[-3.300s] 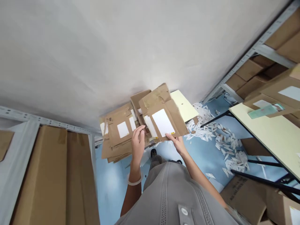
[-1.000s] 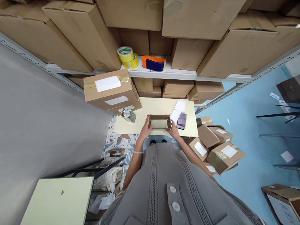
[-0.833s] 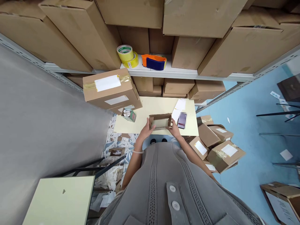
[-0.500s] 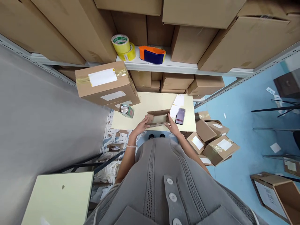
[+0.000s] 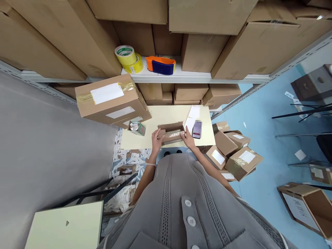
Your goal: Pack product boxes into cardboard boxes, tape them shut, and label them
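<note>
Apparently, the cardboard box (image 5: 170, 131) near the front of the desk (image 5: 166, 112) was only partly made up, with tape (image 5: 175, 135) along its near side but its top unclosed, while the left hand (image 5: 156, 140) and right hand (image 5: 188, 140) gripped opposite ends.

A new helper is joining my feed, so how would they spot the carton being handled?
Below the loaded shelf, find the cream tabletop. At its near edge, between left hand and right hand, is a small brown carton, partly open. The green box and big labelled box stand further left; only this one is in both hands.
</note>
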The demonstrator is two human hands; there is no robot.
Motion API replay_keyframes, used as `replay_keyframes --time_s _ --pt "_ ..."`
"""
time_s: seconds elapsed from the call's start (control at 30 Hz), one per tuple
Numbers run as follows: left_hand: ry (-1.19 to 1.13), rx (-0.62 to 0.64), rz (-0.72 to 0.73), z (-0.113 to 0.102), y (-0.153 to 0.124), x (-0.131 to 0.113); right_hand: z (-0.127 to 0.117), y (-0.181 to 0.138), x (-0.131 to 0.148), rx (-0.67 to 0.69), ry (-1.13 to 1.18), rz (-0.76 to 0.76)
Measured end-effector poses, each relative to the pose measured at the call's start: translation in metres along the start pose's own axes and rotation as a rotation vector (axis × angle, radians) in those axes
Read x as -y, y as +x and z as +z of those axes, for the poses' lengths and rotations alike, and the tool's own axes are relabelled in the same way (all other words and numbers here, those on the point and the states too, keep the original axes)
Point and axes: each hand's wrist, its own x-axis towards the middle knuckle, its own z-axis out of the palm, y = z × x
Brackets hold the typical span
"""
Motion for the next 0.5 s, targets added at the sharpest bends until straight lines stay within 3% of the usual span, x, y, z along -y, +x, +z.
replay_keyframes --time_s 0.1,0.3,0.5 --pt "-0.014 -0.067 -0.013 0.006 -0.002 0.0 -0.004 0.005 0.004 -0.015 -0.095 -0.037" --pt "0.062 -0.028 0.086 0.002 0.004 -0.004 -0.014 0.016 0.019 0.029 -0.358 -0.14" --pt "0.073 -0.048 0.042 0.001 0.003 -0.003 -0.006 0.011 0.018 0.11 -0.387 -0.165"
